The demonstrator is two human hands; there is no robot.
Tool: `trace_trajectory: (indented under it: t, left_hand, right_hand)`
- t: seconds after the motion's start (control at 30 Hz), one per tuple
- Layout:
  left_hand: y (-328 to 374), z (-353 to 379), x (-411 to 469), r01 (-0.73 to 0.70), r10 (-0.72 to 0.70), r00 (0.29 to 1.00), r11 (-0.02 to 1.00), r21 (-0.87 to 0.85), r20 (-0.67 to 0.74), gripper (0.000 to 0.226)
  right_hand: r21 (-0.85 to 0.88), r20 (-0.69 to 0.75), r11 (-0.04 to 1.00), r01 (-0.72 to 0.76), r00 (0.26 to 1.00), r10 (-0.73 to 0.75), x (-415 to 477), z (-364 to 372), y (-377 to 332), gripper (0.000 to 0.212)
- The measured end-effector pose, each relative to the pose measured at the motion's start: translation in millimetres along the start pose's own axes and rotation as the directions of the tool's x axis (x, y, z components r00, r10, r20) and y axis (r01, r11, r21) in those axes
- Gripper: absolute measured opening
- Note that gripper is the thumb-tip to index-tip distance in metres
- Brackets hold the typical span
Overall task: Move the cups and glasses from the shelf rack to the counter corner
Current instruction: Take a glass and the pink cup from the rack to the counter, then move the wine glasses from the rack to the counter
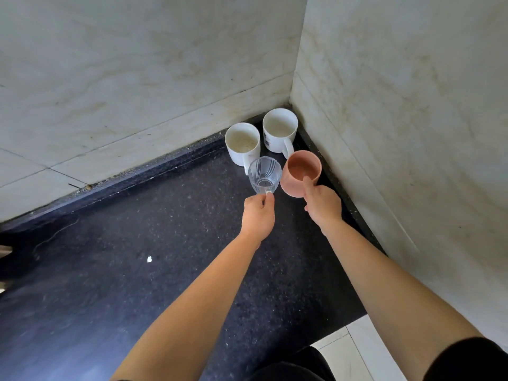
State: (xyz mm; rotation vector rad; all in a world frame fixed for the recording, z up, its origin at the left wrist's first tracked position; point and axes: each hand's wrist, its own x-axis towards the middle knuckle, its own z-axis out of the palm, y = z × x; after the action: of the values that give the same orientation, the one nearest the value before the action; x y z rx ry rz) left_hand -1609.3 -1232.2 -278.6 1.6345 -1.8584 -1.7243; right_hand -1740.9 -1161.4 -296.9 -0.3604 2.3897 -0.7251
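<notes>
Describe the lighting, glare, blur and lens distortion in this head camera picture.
Head view: soft, even daylight with weak shadows; faint sheen on the dark counter at lower left; wide-angle bending of wall tile lines and stretched forearms; clear glass, pink cup and both hands reasonably sharp, edges softer.

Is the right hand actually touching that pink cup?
Touching. The head view shows the right hand with its thumb hooked over the rim of the pink cup and fingers under its side.
</notes>
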Motion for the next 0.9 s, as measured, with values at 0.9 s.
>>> trace_trajectory:
  t: [0.9]
  left_hand:
    - [-101.8, -291.0, -560.4, 0.613, 0.409, -0.018, 0.725, 0.313, -0.912, 0.070]
  right_hand:
    - [0.152, 0.119, -0.394, 0.907, -0.412, -0.903, -471.4, 89.3, -204.7, 0.076]
